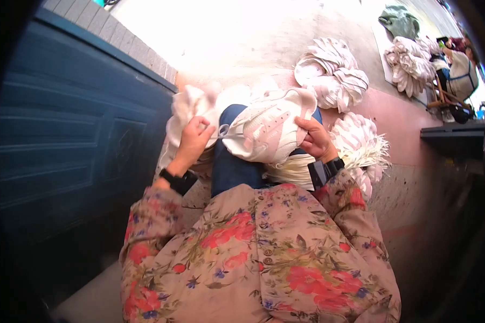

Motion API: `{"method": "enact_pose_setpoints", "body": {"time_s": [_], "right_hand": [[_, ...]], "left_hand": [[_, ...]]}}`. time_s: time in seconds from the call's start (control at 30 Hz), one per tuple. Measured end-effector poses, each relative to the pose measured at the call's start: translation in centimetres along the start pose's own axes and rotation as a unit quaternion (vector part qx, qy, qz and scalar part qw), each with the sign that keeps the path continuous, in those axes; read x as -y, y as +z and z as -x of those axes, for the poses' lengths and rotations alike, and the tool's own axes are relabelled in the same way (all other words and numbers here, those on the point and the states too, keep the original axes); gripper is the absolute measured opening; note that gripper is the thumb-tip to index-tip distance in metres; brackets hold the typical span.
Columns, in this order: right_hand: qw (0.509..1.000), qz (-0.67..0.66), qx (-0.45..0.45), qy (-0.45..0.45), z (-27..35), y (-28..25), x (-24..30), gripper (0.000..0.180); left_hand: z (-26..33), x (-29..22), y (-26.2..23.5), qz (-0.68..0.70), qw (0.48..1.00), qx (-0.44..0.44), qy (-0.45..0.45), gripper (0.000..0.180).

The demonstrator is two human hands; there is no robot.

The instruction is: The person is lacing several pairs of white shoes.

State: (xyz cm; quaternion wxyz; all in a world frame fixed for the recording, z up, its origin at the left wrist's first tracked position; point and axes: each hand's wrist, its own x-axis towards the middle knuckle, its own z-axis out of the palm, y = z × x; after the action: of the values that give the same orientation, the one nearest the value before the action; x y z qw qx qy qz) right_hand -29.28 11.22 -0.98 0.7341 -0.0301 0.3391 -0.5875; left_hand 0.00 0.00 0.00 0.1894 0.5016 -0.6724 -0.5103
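Across the lap, above the blue jeans point(226, 172), lies a white shoe upper point(269, 132) with pale pink panels, mesh patches and a row of small eyelets; its collar curves up at the far right end, and a thin white lace point(224, 130) loops at its left tip. The right hand point(317, 140) grips the upper at its right edge, thumb on the near face, so most of the piece extends leftward from that grip. The left hand point(195, 141) is just beside the left tip, its fingers curled narrow near the lace; whether they pinch it, I cannot tell. Each of the 2 wrists wears a dark band, above floral sleeves.

Beyond the left hand are more white pieces point(187, 105), blurred. To the right of the knees, 2 bundles of similar uppers, 1 farther point(337, 72) and 1 nearer with pale strands point(361, 142), rest on the floor point(409, 118). A blue panelled surface point(75, 118) stands at left; at far right, another person point(462, 75) sits near a further white heap point(409, 64).
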Motion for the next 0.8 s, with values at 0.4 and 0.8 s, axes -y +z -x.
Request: {"method": "enact_pose_setpoints", "body": {"time_s": [0.4, 0.8], "right_hand": [[0.996, -0.023, -0.009, 0.082, -4.1, -4.0, 3.9, 0.021], [0.890, 0.390, -0.218, 0.088, -1.7, -3.5, 0.3, 0.026]], "left_hand": [[0.7, -5.1, 7.2, -0.268, 0.912, 0.134, 0.281, 0.022], [0.2, -6.3, 5.7, 0.158, 0.972, 0.175, -0.019, 0.034]]}}
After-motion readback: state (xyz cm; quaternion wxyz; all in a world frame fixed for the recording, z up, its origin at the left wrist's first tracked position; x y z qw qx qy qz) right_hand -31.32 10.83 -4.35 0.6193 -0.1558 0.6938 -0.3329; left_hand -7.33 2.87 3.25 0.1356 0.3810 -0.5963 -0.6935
